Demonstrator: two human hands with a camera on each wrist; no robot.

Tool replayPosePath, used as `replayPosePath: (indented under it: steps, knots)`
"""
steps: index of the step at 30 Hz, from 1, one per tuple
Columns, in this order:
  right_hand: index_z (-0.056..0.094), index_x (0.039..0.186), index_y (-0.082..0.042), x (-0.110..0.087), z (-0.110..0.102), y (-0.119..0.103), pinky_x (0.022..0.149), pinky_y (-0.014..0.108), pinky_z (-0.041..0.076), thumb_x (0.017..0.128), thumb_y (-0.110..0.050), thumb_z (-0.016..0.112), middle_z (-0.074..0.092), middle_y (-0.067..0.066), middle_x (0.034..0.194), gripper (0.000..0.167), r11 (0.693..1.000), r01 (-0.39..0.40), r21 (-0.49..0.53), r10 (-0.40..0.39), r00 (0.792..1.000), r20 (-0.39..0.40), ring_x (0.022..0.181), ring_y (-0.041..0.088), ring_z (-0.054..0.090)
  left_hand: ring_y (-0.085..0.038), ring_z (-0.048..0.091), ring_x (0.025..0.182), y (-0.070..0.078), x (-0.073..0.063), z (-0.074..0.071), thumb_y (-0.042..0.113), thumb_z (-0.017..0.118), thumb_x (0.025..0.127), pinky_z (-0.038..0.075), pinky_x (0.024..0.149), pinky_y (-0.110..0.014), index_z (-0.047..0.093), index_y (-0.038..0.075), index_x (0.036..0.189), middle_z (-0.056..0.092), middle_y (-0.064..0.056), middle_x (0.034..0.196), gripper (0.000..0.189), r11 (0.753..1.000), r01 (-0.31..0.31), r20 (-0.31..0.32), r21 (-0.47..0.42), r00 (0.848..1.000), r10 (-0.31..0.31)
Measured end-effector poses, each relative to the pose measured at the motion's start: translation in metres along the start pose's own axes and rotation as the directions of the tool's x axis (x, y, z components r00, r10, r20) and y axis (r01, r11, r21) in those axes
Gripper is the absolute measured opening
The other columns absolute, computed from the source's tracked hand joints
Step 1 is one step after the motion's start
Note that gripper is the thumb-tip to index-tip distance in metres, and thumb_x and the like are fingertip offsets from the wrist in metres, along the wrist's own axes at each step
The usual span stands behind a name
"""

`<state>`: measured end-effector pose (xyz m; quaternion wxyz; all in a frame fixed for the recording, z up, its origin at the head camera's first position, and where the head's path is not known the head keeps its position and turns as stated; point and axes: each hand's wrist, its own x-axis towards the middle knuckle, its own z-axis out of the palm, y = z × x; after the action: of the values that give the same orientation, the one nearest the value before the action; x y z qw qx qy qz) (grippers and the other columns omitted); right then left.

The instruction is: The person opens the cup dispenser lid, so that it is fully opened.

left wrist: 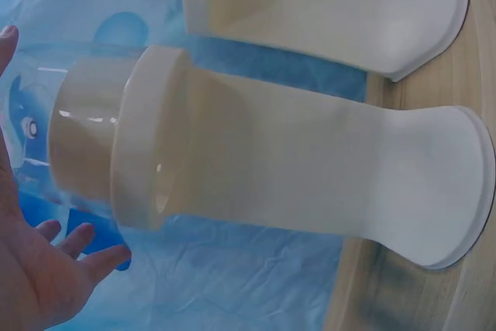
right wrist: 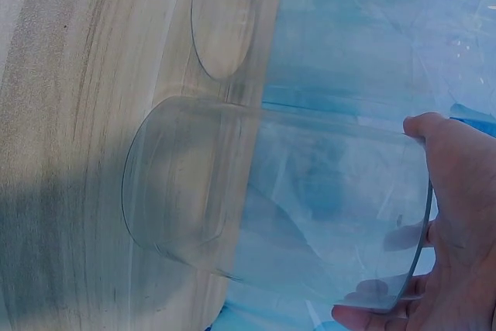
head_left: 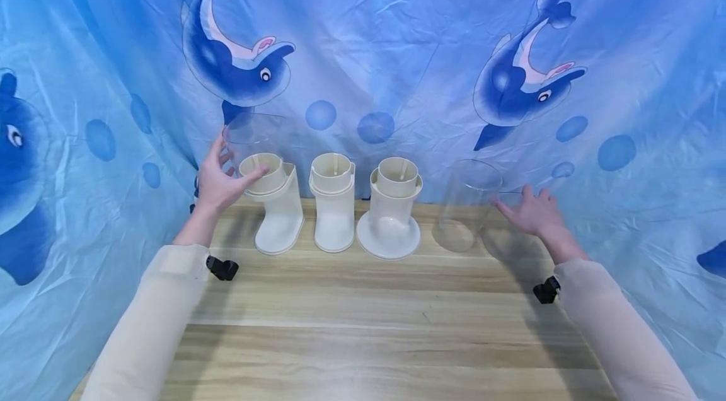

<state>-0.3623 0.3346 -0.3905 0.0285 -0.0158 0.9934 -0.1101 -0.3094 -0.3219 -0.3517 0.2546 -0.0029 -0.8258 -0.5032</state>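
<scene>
Dolphin-print curtain behind desk. Left hand spread around clear cylinder seated on white stand; right hand pinches second cylinder at rim. Seemingly fitting cylinders; next move likely calls for lifting second cylinder toward round-based stand between hands.

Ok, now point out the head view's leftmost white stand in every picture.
Head: the leftmost white stand is left of centre, first in the row of three.
Left wrist: it lies sideways across the middle, the lower of two stands.
Right wrist: not in this picture.
Shared landmark: the wooden tabletop, visible in all three.
</scene>
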Motion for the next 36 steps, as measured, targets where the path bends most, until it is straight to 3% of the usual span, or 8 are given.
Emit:
replayPosePath:
  steps: [4,10,17,20,25,28,33,36]
  knots:
    - [0.013,0.16,0.016,0.0,0.001,0.0,0.106,0.087,0.033,0.098,-0.085,0.03,0.011,0.059,0.154,0.121,1.0,-0.001,-0.004,0.0,1.0,-0.015,0.137,0.079,0.021,-0.041,0.046,0.152,-0.002,0.001,0.012,0.026,0.095,0.078,0.044,0.12,-0.063,0.024,0.039,0.169,0.03,0.002,0.176,0.116,0.999,-0.038,-0.028,-0.033,0.999,0.038]
    - [0.013,0.16,0.016,-0.002,0.004,0.003,0.102,0.088,0.036,0.097,-0.085,0.031,0.01,0.061,0.153,0.121,1.0,-0.016,-0.004,0.015,1.0,-0.02,0.137,0.079,0.02,-0.037,0.056,0.145,-0.004,0.0,0.026,0.024,0.099,0.073,0.046,0.121,-0.054,0.031,0.04,0.165,0.043,-0.007,0.169,0.115,0.996,-0.075,-0.113,-0.056,0.991,0.068]
    - [0.016,0.16,0.015,-0.004,0.0,0.007,0.105,0.089,0.03,0.099,-0.083,0.028,0.008,0.06,0.155,0.116,0.997,-0.011,0.072,0.014,0.999,-0.041,0.137,0.081,0.016,-0.035,0.062,0.137,0.002,-0.002,0.029,0.029,0.1,0.071,0.049,0.118,-0.051,0.039,0.036,0.163,0.056,-0.01,0.157,0.111,0.998,-0.058,-0.19,-0.027,0.98,0.052]
    - [0.023,0.157,0.014,-0.006,-0.004,0.006,0.1,0.086,0.036,0.103,-0.076,0.03,0.015,0.06,0.15,0.105,0.993,-0.02,0.118,0.033,0.994,-0.105,0.135,0.079,0.021,-0.035,0.063,0.133,0.006,-0.004,0.027,0.029,0.101,0.07,0.05,0.116,-0.05,0.041,0.032,0.163,0.059,-0.011,0.153,0.111,0.997,-0.071,-0.223,-0.006,0.972,0.068]
    - [0.03,0.152,0.013,-0.013,-0.019,-0.003,0.085,0.075,0.041,0.105,-0.065,0.037,0.025,0.056,0.142,0.091,0.986,-0.005,0.17,0.053,0.96,-0.276,0.129,0.071,0.029,-0.032,0.068,0.127,0.019,-0.011,0.017,0.029,0.102,0.067,0.055,0.109,-0.045,0.046,0.039,0.159,0.063,-0.005,0.149,0.108,0.994,-0.099,-0.27,0.043,0.957,0.107]
    - [0.031,0.154,0.011,-0.019,-0.031,-0.012,0.083,0.073,0.041,0.105,-0.063,0.039,0.028,0.052,0.144,0.088,0.984,0.023,0.178,0.041,0.936,-0.349,0.128,0.068,0.031,-0.03,0.069,0.125,0.035,-0.019,0.009,0.031,0.103,0.066,0.058,0.1,-0.033,0.045,0.048,0.155,0.065,-0.002,0.146,0.108,0.994,-0.104,-0.256,0.044,0.96,0.112]
    - [0.036,0.155,0.005,-0.037,-0.051,-0.042,0.094,0.073,0.042,0.105,-0.056,0.046,0.035,0.044,0.15,0.079,0.962,0.107,0.251,0.014,0.9,-0.437,0.134,0.061,0.036,-0.031,0.068,0.128,0.071,-0.037,-0.002,0.029,0.103,0.065,0.056,0.077,-0.014,0.045,0.048,0.156,0.066,-0.002,0.147,0.11,0.991,-0.129,-0.196,0.037,0.971,0.134]
    - [0.041,0.152,0.005,-0.051,-0.062,-0.073,0.104,0.071,0.039,0.105,-0.045,0.055,0.042,0.038,0.151,0.07,0.926,0.231,0.299,-0.052,0.861,-0.506,0.135,0.056,0.041,-0.03,0.069,0.126,0.093,-0.049,-0.005,0.024,0.104,0.064,0.055,0.072,-0.01,0.046,0.044,0.157,0.067,-0.001,0.148,0.111,0.986,-0.165,-0.177,0.039,0.97,0.169]
